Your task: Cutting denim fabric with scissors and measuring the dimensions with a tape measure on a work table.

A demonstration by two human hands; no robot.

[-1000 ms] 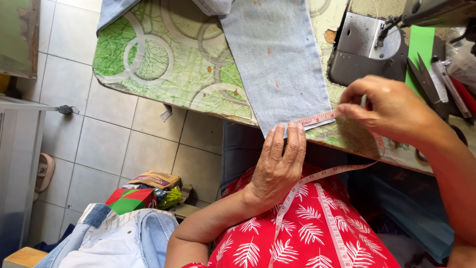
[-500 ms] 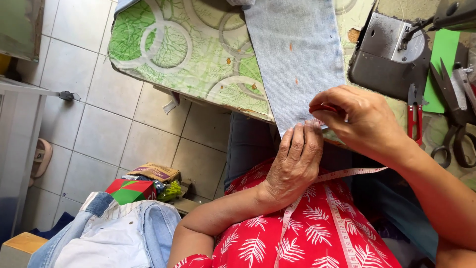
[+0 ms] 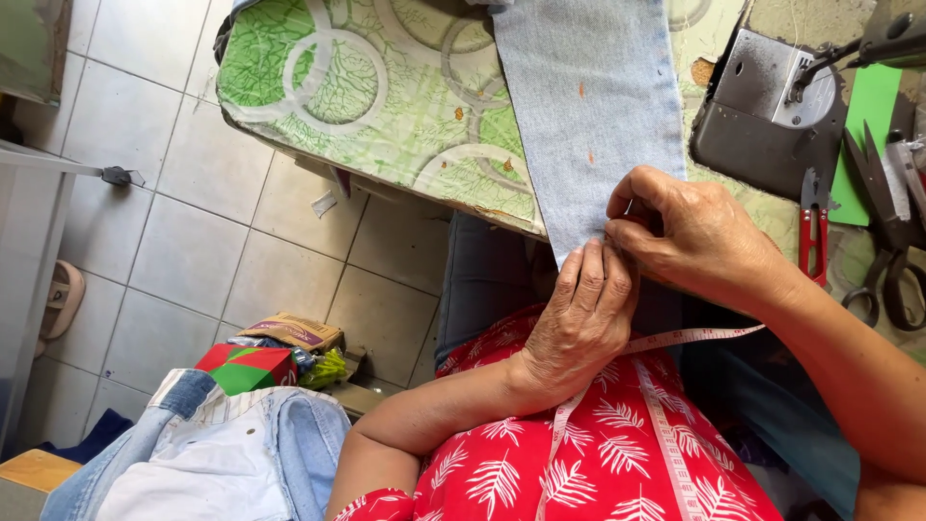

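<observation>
— Where is the denim?
— The light blue denim leg lies along the desk, its lower edge hanging over the near side.
— And the hands?
— The left hand and right hand meet at that edge, fingers pinched shut on the cloth.
— Anything nearby?
— A measuring tape trails below the hands; red snips lie just beside the right hand.
</observation>
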